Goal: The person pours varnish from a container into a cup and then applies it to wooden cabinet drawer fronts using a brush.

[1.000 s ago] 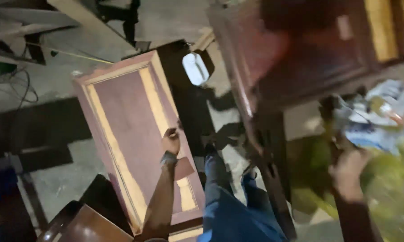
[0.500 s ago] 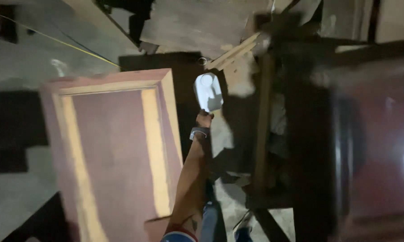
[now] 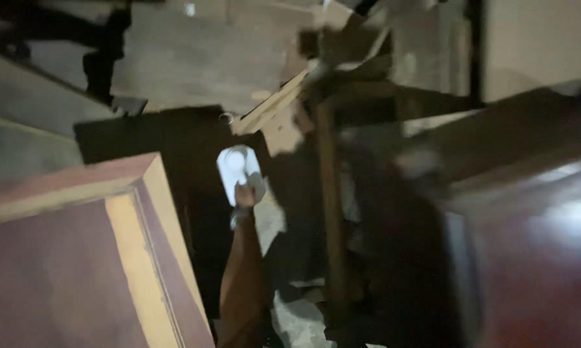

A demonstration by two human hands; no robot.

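Observation:
My left hand (image 3: pixel 245 194) is stretched out forward and rests against the lower edge of a white plastic container (image 3: pixel 237 166) that lies on a dark patch of floor. Motion blur hides whether the fingers are closed around it. Just left of my forearm lies a large reddish-brown wooden door panel (image 3: pixel 78 258) with pale yellow borders. My right hand is out of the picture.
A dark polished wooden furniture piece (image 3: pixel 535 258) fills the right side, with a dark upright post (image 3: pixel 329 212) beside it. Pale wooden slats (image 3: pixel 271 109) and boards lie on the grey concrete floor (image 3: pixel 194 58) beyond the container. The scene is dim and blurred.
My left hand left the door panel's edge and reached forward to the white container. The view swung up and right, so my right hand and its crumpled wrapping dropped out of sight.

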